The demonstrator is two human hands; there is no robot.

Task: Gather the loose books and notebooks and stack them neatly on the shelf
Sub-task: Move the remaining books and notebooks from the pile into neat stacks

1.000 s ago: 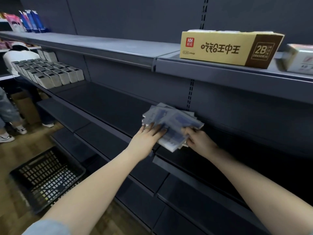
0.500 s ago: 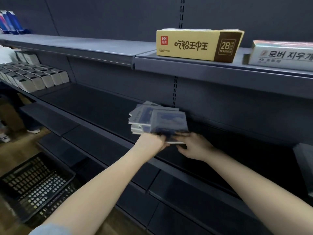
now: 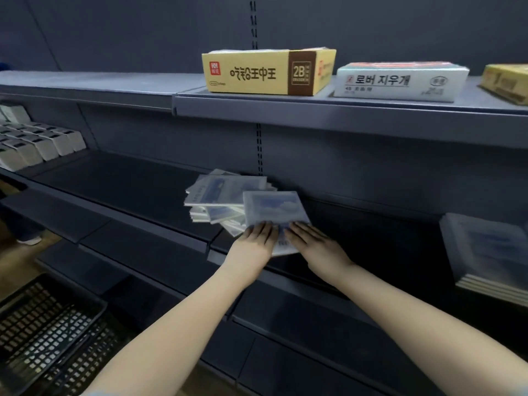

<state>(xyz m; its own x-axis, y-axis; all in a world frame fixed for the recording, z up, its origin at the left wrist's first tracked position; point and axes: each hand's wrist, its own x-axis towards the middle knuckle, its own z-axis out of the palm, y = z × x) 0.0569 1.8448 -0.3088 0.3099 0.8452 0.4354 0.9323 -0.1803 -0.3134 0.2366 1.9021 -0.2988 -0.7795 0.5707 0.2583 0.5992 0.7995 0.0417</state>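
Observation:
A loose pile of blue-grey notebooks [image 3: 223, 195] lies fanned out on the dark middle shelf [image 3: 128, 178]. The top notebook [image 3: 274, 207] sits askew toward the right of the pile. My left hand [image 3: 254, 241] and my right hand [image 3: 311, 241] lie side by side on its near edge, fingers straight and flat on the cover. My thumbs are hidden. A squared stack of the same notebooks [image 3: 485, 252] rests on the same shelf at the far right.
On the upper shelf stand a yellow 2B box [image 3: 257, 72], a white box [image 3: 394, 81] and another yellow box [image 3: 508, 81]. Rows of small white boxes [image 3: 43, 141] fill the shelf at left. A black plastic basket [image 3: 43, 332] sits on the floor at lower left.
The pile has come down onto the shelf and spread further. My hands moved from its sides to the near edge of the top notebook. The view has panned right, showing the stack there.

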